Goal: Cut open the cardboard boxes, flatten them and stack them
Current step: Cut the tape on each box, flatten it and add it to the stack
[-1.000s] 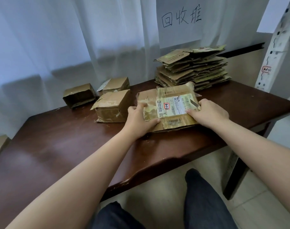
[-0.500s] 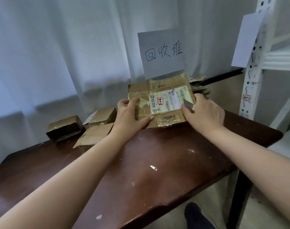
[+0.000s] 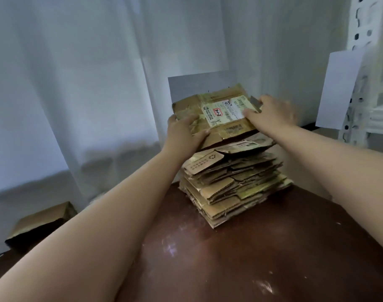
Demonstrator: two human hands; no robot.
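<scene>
Item: flattened brown cardboard box with a white shipping label (image 3: 219,114). Location: held in the air just above the tall stack of flattened brown cardboard (image 3: 232,177) at the far side of the dark brown wooden desk (image 3: 273,247); whether its near edge touches the top sheet cannot be told.

Hold: your left hand (image 3: 183,132) grips the near left corner, thumb on top, fingers curled under. Your right hand (image 3: 271,116) pinches the right edge and also carries a small grey blade (image 3: 255,102) against the card.

Handling, as judged: light, fairly stiff across the panel but hinged at its creases, with torn flaps and glossy tape that may slip. Keep hold of opposite edges so that it stays flat; lower it square onto the stack, which leans unevenly and could shift. Mind the blade near your own fingers.

Also present: one unflattened brown cardboard box (image 3: 42,223) at the left, a white curtain (image 3: 77,83) behind, a white perforated metal rack (image 3: 365,40) at the right with a blank white paper sheet (image 3: 339,88).
</scene>
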